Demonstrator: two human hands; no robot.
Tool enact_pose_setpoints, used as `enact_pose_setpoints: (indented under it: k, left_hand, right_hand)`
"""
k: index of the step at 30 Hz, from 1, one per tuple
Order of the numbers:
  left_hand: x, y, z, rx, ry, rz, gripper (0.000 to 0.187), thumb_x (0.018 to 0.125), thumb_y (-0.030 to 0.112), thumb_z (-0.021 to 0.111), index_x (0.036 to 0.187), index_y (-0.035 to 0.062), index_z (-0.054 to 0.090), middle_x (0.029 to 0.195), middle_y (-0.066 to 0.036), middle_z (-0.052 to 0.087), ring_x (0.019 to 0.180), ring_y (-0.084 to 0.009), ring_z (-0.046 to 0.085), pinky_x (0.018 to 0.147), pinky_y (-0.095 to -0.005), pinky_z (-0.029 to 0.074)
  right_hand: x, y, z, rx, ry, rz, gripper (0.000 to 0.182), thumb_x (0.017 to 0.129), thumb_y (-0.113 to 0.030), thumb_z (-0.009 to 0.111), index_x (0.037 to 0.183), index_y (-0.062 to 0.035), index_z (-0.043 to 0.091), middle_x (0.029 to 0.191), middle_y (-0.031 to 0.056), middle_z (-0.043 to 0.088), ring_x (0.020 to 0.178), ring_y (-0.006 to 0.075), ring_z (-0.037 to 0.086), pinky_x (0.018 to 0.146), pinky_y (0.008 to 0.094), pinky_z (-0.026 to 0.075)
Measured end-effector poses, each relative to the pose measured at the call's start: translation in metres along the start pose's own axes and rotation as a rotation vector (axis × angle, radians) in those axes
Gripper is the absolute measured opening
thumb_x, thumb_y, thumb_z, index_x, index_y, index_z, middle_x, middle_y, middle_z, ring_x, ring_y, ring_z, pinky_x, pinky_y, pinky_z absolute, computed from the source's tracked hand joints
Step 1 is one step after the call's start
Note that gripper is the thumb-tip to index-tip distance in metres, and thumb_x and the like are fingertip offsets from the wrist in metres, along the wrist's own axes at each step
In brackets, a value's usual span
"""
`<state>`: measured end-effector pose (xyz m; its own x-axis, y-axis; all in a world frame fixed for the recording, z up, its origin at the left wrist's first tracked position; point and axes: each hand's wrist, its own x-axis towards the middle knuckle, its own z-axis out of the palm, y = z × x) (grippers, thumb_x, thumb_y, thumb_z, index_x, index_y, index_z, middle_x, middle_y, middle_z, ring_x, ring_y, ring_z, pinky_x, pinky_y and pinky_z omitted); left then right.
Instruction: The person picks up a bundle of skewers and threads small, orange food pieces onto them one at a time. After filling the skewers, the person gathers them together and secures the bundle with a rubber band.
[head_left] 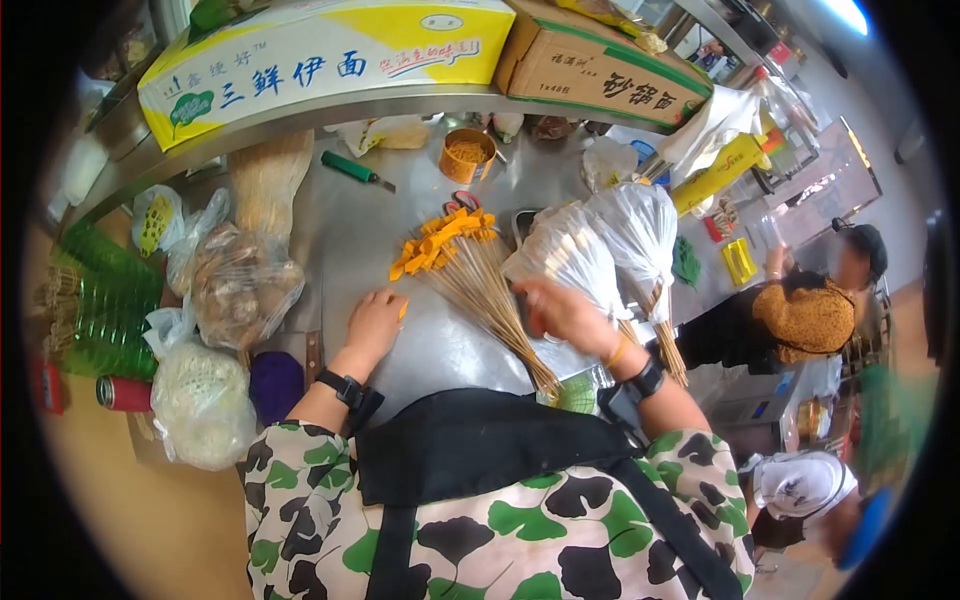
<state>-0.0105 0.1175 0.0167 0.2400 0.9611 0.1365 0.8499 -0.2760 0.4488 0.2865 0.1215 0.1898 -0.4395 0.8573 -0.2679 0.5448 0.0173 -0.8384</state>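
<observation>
My left hand (376, 320) rests low over the steel table, its fingers curled on a small orange food piece that shows at the fingertips. To the right, my right hand (572, 318) is above the table beside a fan of thin wooden skewers (490, 300); its fingers are bent and blurred, and I cannot make out anything in them. Folded orange food pieces (445, 240) sit on the far ends of those skewers. Just beyond my right hand lie skewer bundles with their heads wrapped in a white plastic bag (568, 250) and another plastic bag (640, 235).
An orange tin (467, 156) and a green-handled tool (350, 168) lie farther back, near red-handled scissors (462, 203). Bagged food (245, 285) lines the left. Cardboard boxes (600, 70) stand on the shelf above. Another person (800, 310) is at the right.
</observation>
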Motion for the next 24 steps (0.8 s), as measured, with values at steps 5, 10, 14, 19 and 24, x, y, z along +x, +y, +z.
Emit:
enact_pose_setpoints:
  k: [5, 10, 14, 19, 24]
  left_hand:
    - [0.013, -0.004, 0.006, 0.059, -0.023, -0.057, 0.029, 0.073, 0.012, 0.068, 0.102, 0.0084, 0.065, 0.099, -0.008, 0.062, 0.1, -0.0283, 0.053, 0.088, -0.0385, 0.044]
    - [0.004, -0.002, -0.001, -0.117, 0.301, 0.021, 0.02, 0.077, 0.009, 0.064, 0.097, 0.0062, 0.065, 0.096, -0.01, 0.064, 0.091, -0.0274, 0.058, 0.082, -0.0382, 0.047]
    - [-0.001, -0.002, 0.008, -1.266, 0.08, -0.52, 0.016, 0.087, 0.009, 0.06, 0.101, 0.0007, 0.061, 0.103, -0.01, 0.063, 0.089, -0.0191, 0.061, 0.075, -0.032, 0.052]
    - [-0.012, 0.024, -0.024, -1.784, 0.012, -0.54, 0.027, 0.091, 0.01, 0.056, 0.114, -0.0026, 0.054, 0.11, -0.012, 0.06, 0.097, -0.0181, 0.061, 0.084, -0.0295, 0.053]
    - [-0.014, 0.04, -0.037, -1.866, -0.041, -0.483, 0.031, 0.091, 0.007, 0.055, 0.12, -0.0032, 0.052, 0.112, -0.013, 0.059, 0.101, -0.0197, 0.06, 0.09, -0.0312, 0.05]
  right_hand:
    - [-0.03, 0.06, 0.051, 0.168, -0.266, 0.272, 0.035, 0.094, -0.012, 0.043, 0.128, -0.0079, 0.048, 0.073, 0.0026, 0.06, 0.056, 0.0077, 0.051, 0.043, 0.0247, 0.042]
    - [-0.034, 0.068, 0.068, 0.249, -0.244, 0.163, 0.032, 0.095, -0.016, 0.045, 0.125, -0.0068, 0.052, 0.074, 0.0, 0.054, 0.056, 0.0065, 0.046, 0.049, 0.0214, 0.041]
    - [-0.034, 0.042, 0.064, 0.244, -0.259, 0.097, 0.033, 0.099, -0.019, 0.043, 0.13, -0.009, 0.049, 0.072, -0.002, 0.05, 0.063, 0.005, 0.044, 0.056, 0.0196, 0.04]
    - [-0.031, 0.022, 0.065, 0.15, -0.259, 0.022, 0.037, 0.1, -0.022, 0.042, 0.135, -0.0106, 0.044, 0.069, -0.0015, 0.048, 0.063, 0.0065, 0.045, 0.059, 0.0214, 0.04]
    - [-0.03, 0.031, 0.069, 0.142, -0.285, -0.025, 0.038, 0.1, -0.02, 0.04, 0.138, -0.0124, 0.041, 0.069, 0.0, 0.047, 0.064, 0.0079, 0.045, 0.061, 0.0231, 0.041]
